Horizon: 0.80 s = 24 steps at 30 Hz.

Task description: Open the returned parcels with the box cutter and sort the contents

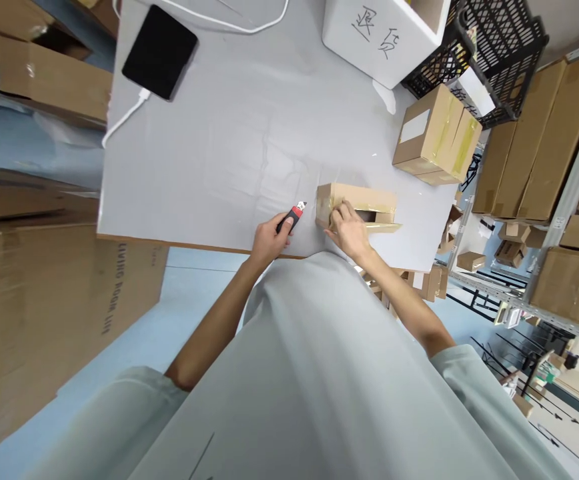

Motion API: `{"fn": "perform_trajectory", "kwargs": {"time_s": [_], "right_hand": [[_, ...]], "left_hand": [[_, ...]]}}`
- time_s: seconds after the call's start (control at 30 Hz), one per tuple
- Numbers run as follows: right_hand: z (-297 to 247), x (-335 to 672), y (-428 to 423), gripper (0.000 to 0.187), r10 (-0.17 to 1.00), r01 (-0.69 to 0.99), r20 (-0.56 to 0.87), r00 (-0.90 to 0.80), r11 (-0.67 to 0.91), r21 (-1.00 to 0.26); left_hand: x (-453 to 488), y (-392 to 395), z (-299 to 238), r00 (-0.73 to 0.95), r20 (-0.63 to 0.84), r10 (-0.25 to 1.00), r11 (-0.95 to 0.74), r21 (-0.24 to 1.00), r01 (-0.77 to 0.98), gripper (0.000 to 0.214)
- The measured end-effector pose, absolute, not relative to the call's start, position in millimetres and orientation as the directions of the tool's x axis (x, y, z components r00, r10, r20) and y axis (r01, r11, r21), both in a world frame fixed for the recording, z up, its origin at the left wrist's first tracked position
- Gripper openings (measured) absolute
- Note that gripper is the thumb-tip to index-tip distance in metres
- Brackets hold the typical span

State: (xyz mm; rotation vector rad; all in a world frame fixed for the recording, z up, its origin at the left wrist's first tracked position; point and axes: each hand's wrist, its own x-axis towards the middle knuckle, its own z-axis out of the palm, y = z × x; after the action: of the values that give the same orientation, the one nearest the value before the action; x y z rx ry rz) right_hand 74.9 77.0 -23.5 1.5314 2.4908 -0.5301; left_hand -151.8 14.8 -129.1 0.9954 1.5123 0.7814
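My left hand [268, 239] is closed around a red and black utility knife [291, 218], whose short blade points up and to the right. Beside it, on the table near the front edge, lies a small cardboard box [325, 200] with yellowish tape along its edges. One long flap of the box stands partly raised, and a dark gap shows the inside. Curled fingers of my right hand [348, 229] grip the box at the left end of that opening; the fingertips are partly hidden. What lies inside the box cannot be made out.
A taped cardboard box [427, 137] stands on the right of the grey table [209, 153]. Behind it are a white bin [379, 33] with handwriting and a black plastic crate [507, 47]. A black tablet-like device [160, 52] with a white cable lies at the back left.
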Motion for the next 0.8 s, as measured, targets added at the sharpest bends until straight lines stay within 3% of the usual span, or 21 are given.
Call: {"fn": "perform_trajectory", "kwargs": {"time_s": [0.2,0.4,0.57,0.8], "right_hand": [[-12.8,69.2,51.7,0.025,0.860,0.920,-0.329,-0.391,0.375,-0.115],[0.8,86.7,19.4,0.037,0.893,0.918,-0.218,-0.393,0.367,-0.152],[9.2,130.3,12.9,0.036,0.962,0.968,-0.126,-0.243,0.232,-0.099],[12.2,157.2,-8.4,0.034,0.940,0.967,-0.237,-0.245,0.220,-0.125]], "left_hand": [[-136.8,30.4,-125.9,-0.008,-0.396,0.918,0.392,0.905,0.166,0.058],[-130.0,48.8,-153.7,-0.045,-0.421,0.906,0.418,0.870,0.263,0.042],[-123.4,72.6,-181.6,-0.048,-0.462,0.885,0.434,0.784,0.444,0.033],[-121.8,82.0,-175.6,-0.175,-0.443,0.879,0.451,0.656,0.605,0.044]]}}
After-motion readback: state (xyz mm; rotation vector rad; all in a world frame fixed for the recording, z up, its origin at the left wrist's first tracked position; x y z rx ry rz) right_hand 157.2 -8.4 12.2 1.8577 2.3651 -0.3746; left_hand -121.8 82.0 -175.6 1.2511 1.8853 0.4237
